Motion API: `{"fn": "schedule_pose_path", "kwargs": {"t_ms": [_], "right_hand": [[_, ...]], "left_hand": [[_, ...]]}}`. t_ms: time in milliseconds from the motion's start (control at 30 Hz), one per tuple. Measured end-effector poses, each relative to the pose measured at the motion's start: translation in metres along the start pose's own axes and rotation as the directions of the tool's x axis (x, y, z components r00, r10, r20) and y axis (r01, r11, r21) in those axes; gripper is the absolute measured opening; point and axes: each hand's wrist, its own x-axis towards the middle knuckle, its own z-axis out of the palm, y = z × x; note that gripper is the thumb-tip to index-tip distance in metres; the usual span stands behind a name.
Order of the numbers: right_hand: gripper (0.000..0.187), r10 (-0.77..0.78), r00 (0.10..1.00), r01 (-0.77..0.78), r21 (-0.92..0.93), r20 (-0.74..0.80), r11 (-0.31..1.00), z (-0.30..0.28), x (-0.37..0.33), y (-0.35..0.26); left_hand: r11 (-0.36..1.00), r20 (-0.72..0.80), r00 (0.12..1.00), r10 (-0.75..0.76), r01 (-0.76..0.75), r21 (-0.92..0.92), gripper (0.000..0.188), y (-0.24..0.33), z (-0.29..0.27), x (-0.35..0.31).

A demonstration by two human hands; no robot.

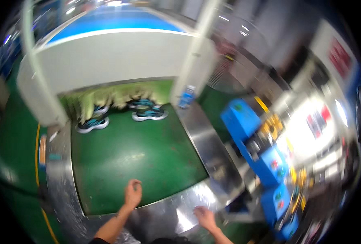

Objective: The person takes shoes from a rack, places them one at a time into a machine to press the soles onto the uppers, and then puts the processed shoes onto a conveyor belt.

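Note:
My left hand [133, 194] hovers over the near part of a green conveyor belt [135, 158], its fingers loosely curved and apart, with nothing in them. My right hand [205, 216] is above the shiny metal ledge [164, 213] at the belt's near end; its fingers are slightly blurred, loosely bent, and I see nothing in them. Across the belt, a black and teal shoe with a white sole [92, 124] lies at the left. A similar shoe [149, 114] lies to its right. More such shoes [141, 103] are partly hidden behind them, under a pale fringed curtain [123, 94].
A white housing [115, 59] rises behind the curtain, with a blue surface [119, 20] beyond. On the right metal rail [201, 130] stands a bottle with a blue label [186, 96]. Blue machine boxes with buttons [273, 164] stand at the right. A yellow line [37, 154] marks the left floor.

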Motion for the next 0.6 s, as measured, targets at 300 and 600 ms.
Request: {"fn": "schedule_pose_path", "kwargs": {"t_ms": [300, 600], "right_hand": [[0.046, -0.669, 0.485, 0.813, -0.008, 0.563, 0.583, 0.166, 0.245, -0.246], [0.063, -0.705, 0.463, 0.883, -0.346, 0.537, 0.316, 0.393, 0.386, -0.348]], "left_hand": [[0.625, -0.396, 0.916, 0.059, 0.276, 0.73, 0.038, -0.172, -0.102, -0.007], [0.711, -0.236, 0.971, -0.033, 0.189, 0.677, 0.035, -0.191, -0.12, -0.005]]}}
